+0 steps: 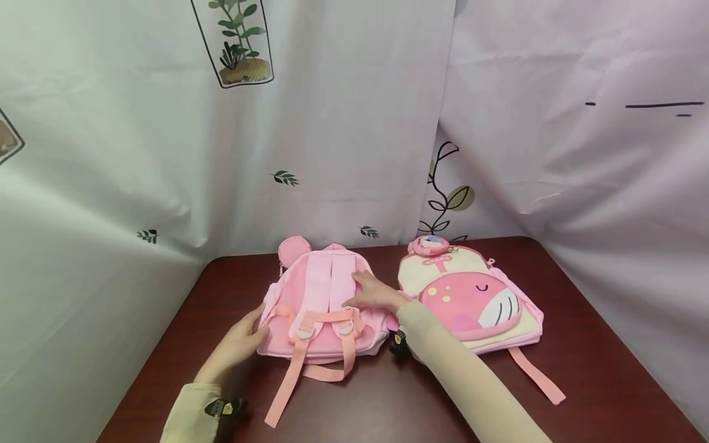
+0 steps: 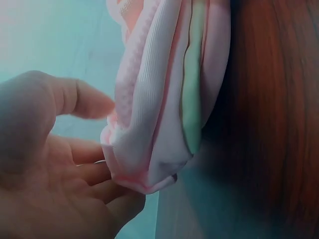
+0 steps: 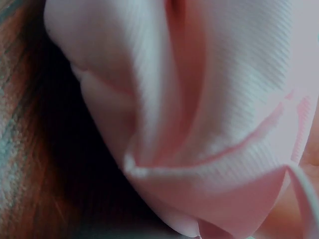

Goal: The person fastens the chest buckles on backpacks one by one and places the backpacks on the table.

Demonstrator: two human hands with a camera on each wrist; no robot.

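A pink backpack [image 1: 321,277] lies on the table with its shoulder straps and peach webbing upward. A round pink pouch [image 1: 293,251] hangs at its top left. At the backpack's left side is my left hand [image 1: 238,340], fingers extended along the edge. In the left wrist view, the thumb [image 2: 89,99] reaches to the bag's upper face and the other fingers lie beside its lower corner. My right hand [image 1: 376,291] rests over the right shoulder strap, thumb and fingers spread apart. Pink fabric [image 3: 209,124] fills most of the right wrist view, hiding most of that hand.
To the right lies a cream and pink backpack [image 1: 415,271] with a whale front pocket [image 1: 471,304], a small round pouch [image 1: 431,245] on top and a loose strap [image 1: 537,375]. The dark wooden table [image 1: 587,344] is backed by white printed curtains [image 1: 354,123].
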